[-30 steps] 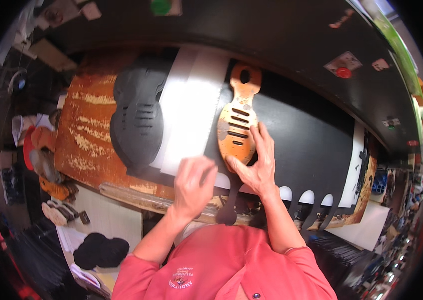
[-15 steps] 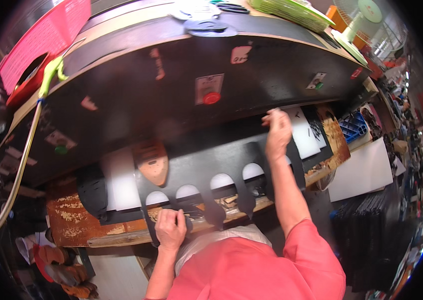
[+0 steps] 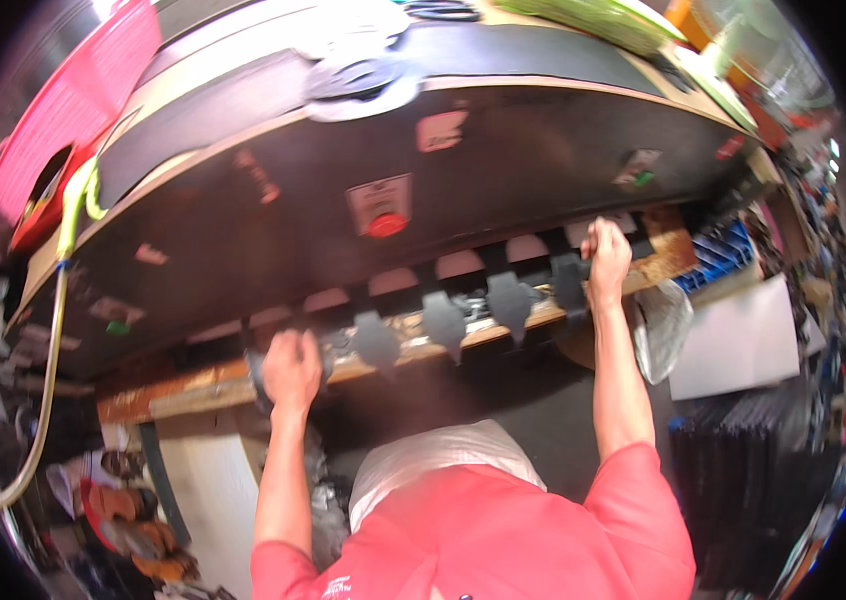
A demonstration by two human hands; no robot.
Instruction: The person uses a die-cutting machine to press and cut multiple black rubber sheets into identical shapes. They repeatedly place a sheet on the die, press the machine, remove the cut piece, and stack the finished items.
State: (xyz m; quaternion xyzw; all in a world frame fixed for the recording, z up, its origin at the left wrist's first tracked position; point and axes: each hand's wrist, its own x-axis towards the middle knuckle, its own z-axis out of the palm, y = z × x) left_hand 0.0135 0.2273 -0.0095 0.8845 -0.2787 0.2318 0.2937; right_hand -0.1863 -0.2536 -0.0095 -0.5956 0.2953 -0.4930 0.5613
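Note:
A dark grey sheet (image 3: pixel 443 318) with a row of rounded cut-outs lies along the bench under a black overhead beam. Pale patches show through its cut-outs, and its tongue-shaped strips hang over the wooden front edge (image 3: pixel 343 372). My left hand (image 3: pixel 293 370) is closed on the sheet's left end, a dark strip showing on either side of it. At the right end, my right hand (image 3: pixel 608 262) has its fingers curled, apparently round the sheet's edge; the fingertips are partly hidden.
The black beam (image 3: pixel 293 230) carries a red button (image 3: pixel 386 225) and spans the bench close above the sheet. A yellow-green handle with a hose (image 3: pixel 68 225) hangs at the left, by a pink basket (image 3: pixel 73 110). Right: a blue crate (image 3: pixel 718 255) and a white board (image 3: pixel 733 340).
The overhead beam now covers more of the bench in view. My left hand has moved left and farther forward; my right hand has shifted right, its fingers now curled at the sheet's end.

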